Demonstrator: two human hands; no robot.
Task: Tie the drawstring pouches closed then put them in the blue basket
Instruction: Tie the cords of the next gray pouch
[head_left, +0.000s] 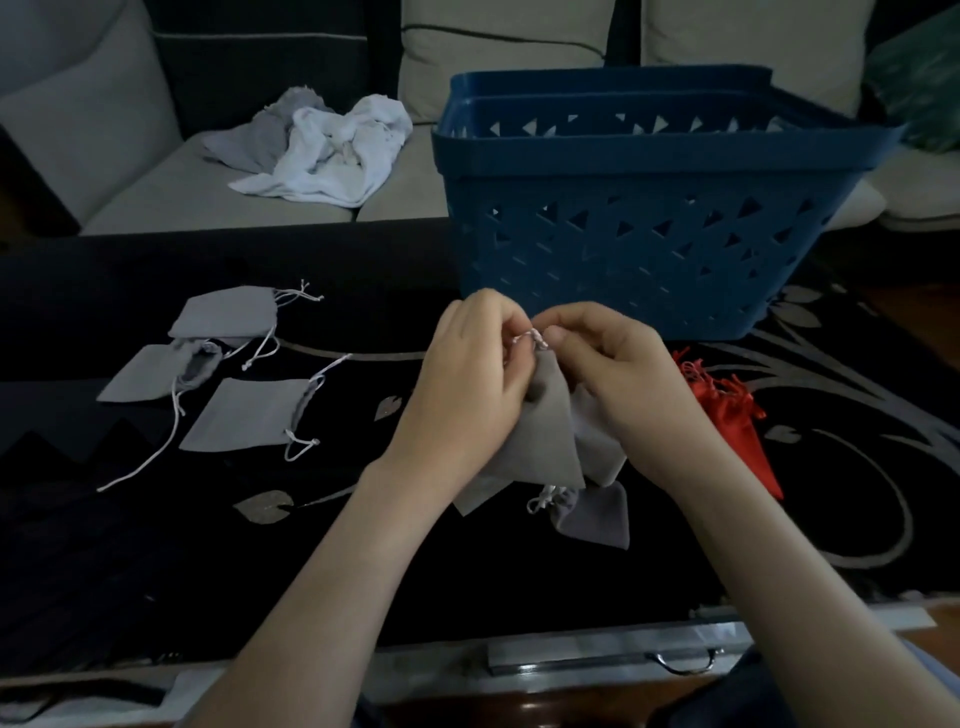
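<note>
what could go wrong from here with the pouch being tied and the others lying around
1. Both hands, left and right, pinch the cord at the top of the grey pouch; a loose knot could slip open once dropped in the blue basket.
2. The three untied grey pouches have long trailing strings that could snag a forearm.
3. The red pouch lies partly behind the right wrist and could be overlooked.
</note>
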